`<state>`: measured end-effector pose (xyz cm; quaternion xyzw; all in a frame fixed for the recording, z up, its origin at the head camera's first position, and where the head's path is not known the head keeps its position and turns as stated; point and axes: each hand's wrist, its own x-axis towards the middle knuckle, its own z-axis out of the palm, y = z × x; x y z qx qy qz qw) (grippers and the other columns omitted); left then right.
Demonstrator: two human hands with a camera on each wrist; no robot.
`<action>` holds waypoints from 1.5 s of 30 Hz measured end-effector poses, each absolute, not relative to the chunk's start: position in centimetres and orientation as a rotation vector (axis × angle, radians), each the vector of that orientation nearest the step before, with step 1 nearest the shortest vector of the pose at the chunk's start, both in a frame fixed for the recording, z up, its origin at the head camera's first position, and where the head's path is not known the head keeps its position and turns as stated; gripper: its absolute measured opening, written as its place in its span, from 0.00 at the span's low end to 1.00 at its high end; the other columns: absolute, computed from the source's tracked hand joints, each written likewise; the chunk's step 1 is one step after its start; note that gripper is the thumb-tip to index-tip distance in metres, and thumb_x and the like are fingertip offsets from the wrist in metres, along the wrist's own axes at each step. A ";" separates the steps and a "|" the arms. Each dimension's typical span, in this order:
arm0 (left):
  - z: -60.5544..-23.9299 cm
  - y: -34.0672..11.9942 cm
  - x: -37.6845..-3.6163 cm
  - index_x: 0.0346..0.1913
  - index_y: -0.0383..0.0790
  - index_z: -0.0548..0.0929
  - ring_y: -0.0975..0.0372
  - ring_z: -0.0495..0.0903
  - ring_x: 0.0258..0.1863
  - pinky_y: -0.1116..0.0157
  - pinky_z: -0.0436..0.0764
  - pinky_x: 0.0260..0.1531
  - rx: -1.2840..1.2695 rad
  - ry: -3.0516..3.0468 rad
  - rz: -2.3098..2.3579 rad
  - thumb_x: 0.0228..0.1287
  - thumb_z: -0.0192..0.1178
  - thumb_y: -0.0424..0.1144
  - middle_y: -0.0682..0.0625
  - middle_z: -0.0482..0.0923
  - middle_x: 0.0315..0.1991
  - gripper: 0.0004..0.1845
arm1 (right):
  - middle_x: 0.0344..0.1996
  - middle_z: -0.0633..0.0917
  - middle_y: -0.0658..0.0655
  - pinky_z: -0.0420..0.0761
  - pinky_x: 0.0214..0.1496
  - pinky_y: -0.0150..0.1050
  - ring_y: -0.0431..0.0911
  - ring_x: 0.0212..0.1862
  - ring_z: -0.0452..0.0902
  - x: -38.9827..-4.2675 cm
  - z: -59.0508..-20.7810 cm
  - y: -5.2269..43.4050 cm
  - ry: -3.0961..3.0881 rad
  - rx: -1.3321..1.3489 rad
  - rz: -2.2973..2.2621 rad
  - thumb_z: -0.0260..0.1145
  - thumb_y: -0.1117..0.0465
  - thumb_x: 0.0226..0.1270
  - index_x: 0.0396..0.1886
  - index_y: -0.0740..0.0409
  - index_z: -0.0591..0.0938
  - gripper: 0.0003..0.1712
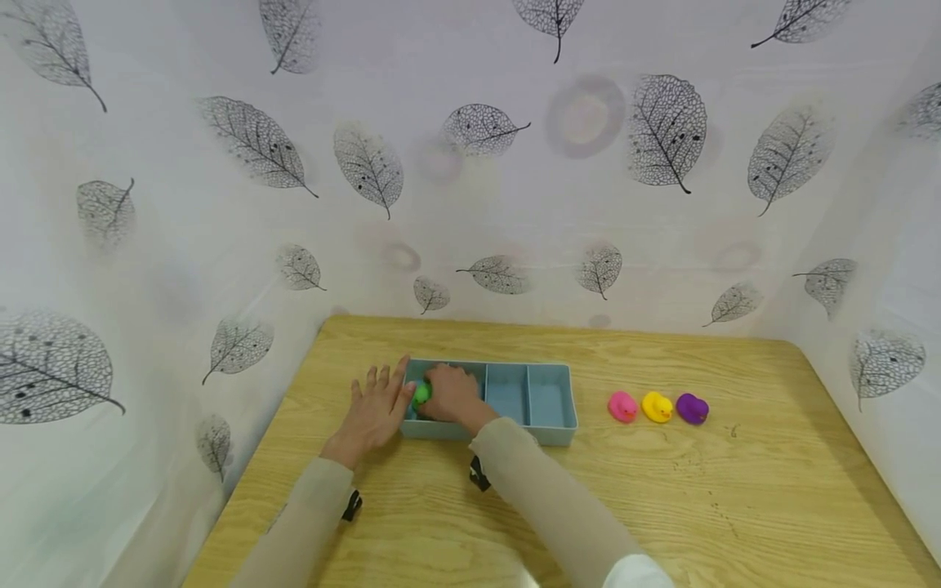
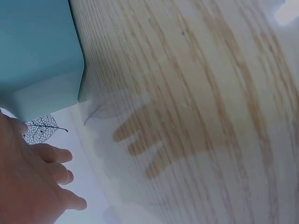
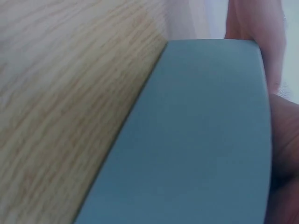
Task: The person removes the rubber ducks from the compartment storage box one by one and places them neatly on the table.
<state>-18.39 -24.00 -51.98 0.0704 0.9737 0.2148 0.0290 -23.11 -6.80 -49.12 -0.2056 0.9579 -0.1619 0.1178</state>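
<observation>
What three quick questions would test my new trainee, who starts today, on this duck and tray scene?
1. True or false: the right hand is over the leftmost compartment of the blue tray.
2. Which colour is the duck at that hand? A red, B green, C orange.
3. Name, left to right, the colours of the three ducks on the table beside the tray.

Key:
1. True.
2. B; the fingers hide whether they grip it.
3. Pink duck, yellow duck, purple duck.

The left hand rests flat against the tray's left end.
</observation>
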 end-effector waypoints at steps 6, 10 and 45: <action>-52.1 -23.9 -18.5 0.88 0.51 0.43 0.29 0.45 0.82 0.23 0.38 0.75 0.219 2.995 0.646 0.87 0.26 0.61 0.25 0.52 0.82 0.36 | 0.44 0.86 0.50 0.82 0.46 0.47 0.46 0.41 0.80 -23.4 -48.8 -6.2 2.773 -0.662 -0.464 0.76 0.45 0.64 0.60 0.49 0.85 0.27; -52.1 -24.0 -18.4 0.88 0.50 0.44 0.29 0.44 0.83 0.23 0.38 0.75 0.210 2.997 0.651 0.87 0.25 0.61 0.25 0.52 0.82 0.36 | 0.39 0.87 0.49 0.80 0.40 0.42 0.44 0.38 0.78 -23.4 -48.0 -5.8 2.769 -0.726 -0.479 0.77 0.48 0.62 0.57 0.50 0.85 0.25; -52.2 -24.0 -18.4 0.87 0.48 0.45 0.29 0.45 0.82 0.23 0.38 0.75 0.212 3.006 0.668 0.86 0.28 0.62 0.24 0.53 0.81 0.37 | 0.45 0.87 0.54 0.83 0.42 0.37 0.47 0.44 0.82 -23.5 -45.6 3.1 2.569 -0.778 -1.327 0.74 0.49 0.67 0.61 0.56 0.80 0.27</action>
